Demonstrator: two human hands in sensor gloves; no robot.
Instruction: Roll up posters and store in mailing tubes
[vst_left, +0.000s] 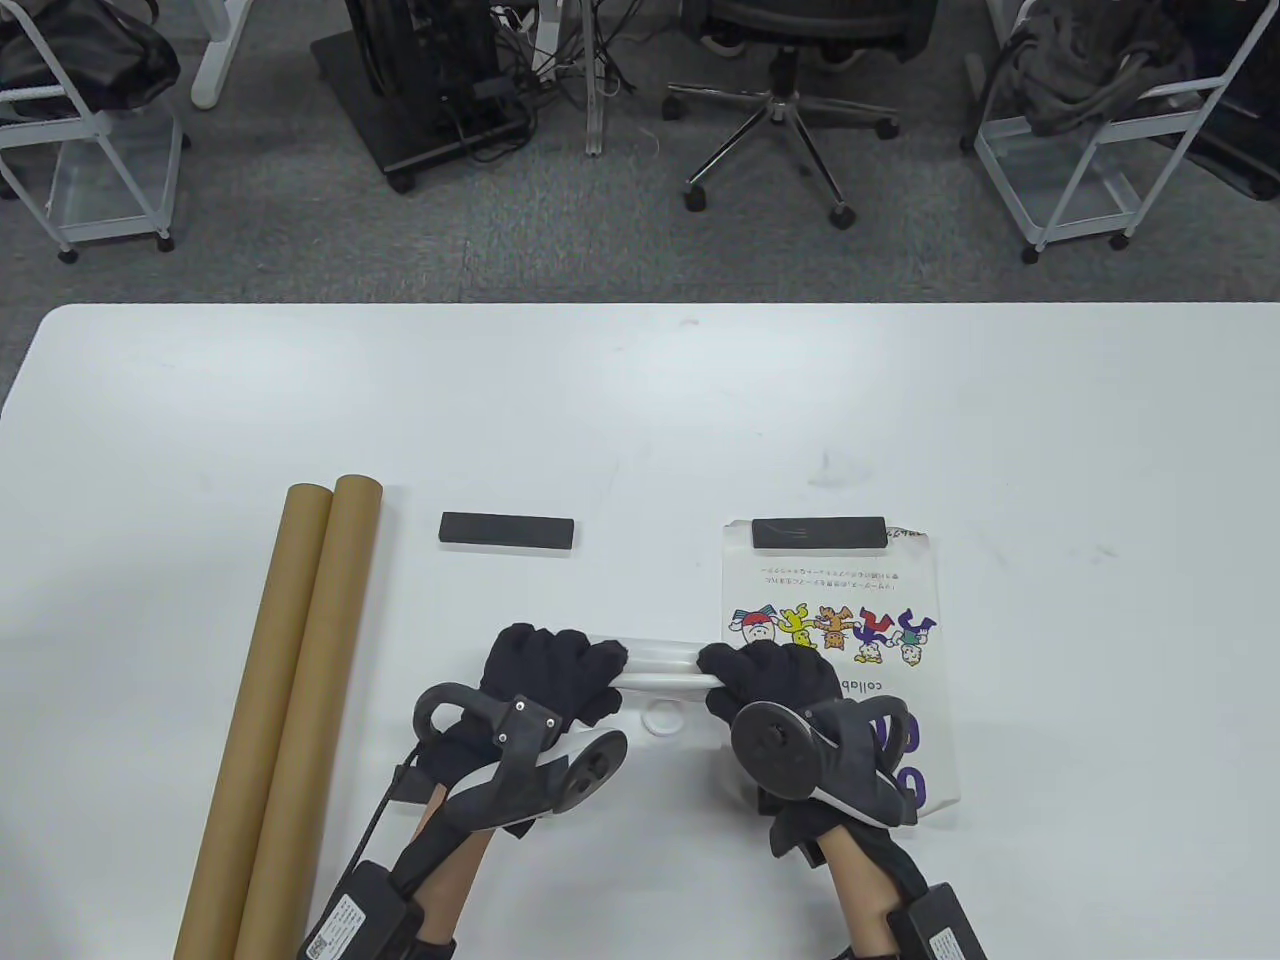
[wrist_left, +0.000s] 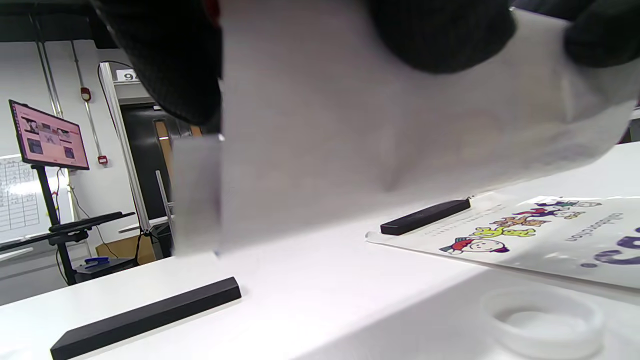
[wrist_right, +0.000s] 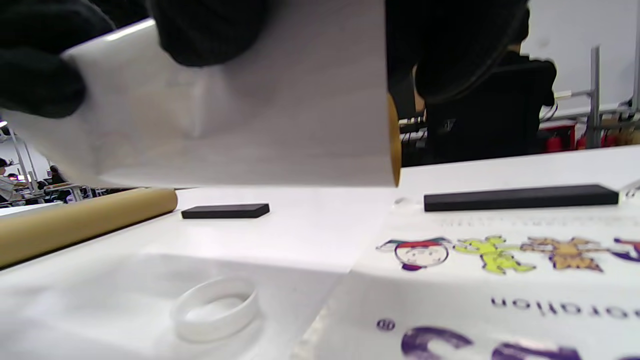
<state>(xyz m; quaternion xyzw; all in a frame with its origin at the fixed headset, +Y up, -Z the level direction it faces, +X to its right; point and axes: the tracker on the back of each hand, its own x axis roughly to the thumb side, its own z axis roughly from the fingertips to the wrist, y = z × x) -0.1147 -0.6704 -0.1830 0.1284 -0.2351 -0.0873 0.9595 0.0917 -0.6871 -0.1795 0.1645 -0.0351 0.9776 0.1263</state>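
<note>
White paper, rolled tight, and both hands are on it: the left hand (vst_left: 545, 672) has its fingers curled over one end of the rolled poster (vst_left: 660, 665), the right hand (vst_left: 770, 678) clamps round the other end, and the roll is held just above the bench (vst_left: 640, 420), near its front edge. Wrist views confirm it, gloved fingers wrapped over the top of the roll on both sides.

Now, the risks. That roll has nothing binding it, only the two grips, so if either hand eases off to reach for something, I'd expect the paper to spring open. A white ring (vst_left: 663, 719) lies on the bench directly under the roll, probably meant to slip over it, and picking it up means freeing a hand.

Second worry: a flat poster (vst_left: 835, 640) lies just beside, partly under the right hand, pinned at its far edge by a black bar (vst_left: 819, 533). Drag the wrist across it and it could crease or slide out from under that weight.

Third: the two cardboard tubes (vst_left: 285, 700) sit well off to the left, side by side. Carrying a loose roll over there invites telescoping, and a fattened roll won't enter the tube mouth. A second black bar (vst_left: 508, 530) lies alone, clear of it all.
</note>
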